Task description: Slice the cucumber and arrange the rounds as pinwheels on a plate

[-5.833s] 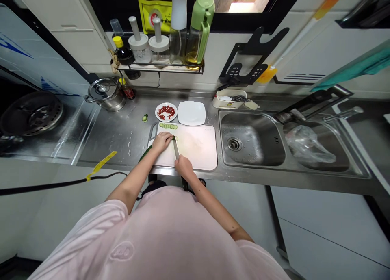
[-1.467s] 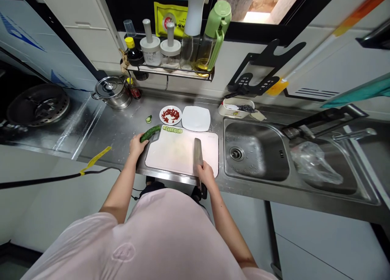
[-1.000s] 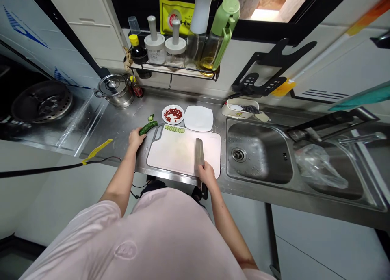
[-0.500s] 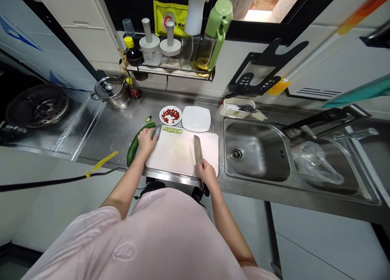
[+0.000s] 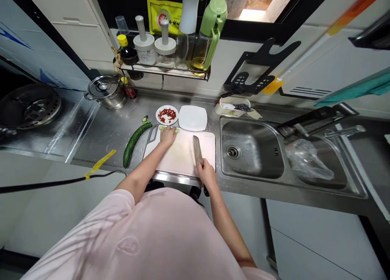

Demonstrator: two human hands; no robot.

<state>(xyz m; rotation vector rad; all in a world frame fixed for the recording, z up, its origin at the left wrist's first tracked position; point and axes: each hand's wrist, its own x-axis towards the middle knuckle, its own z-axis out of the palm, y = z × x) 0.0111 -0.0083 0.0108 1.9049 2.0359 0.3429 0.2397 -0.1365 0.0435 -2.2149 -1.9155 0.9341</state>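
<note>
My right hand (image 5: 206, 173) is closed round the handle of a kitchen knife (image 5: 198, 149), whose blade points away from me over the right part of the white cutting board (image 5: 183, 158). At the board's far left edge my left hand (image 5: 168, 136) lies over a row of cucumber slices, with its fingers reaching forward onto them. A few cucumber slices (image 5: 176, 131) show on either side of the fingers; the others are covered. To the left of the board lies a long cucumber (image 5: 134, 145), apart from both hands, with a small cut end piece (image 5: 144, 119) beyond it.
Behind the board stand a plate of chopped red pieces (image 5: 167, 121) and a white square plate (image 5: 192, 118). The sink (image 5: 252, 174) is on the right, a steel pot (image 5: 107, 94) and a wok (image 5: 29, 105) on the left. Above hangs a rack (image 5: 170, 72) with jars and bottles.
My left hand has left the long cucumber and moved right onto the row of slices. The cucumber lies free beside the board. My right hand still holds the knife in about the same place.
</note>
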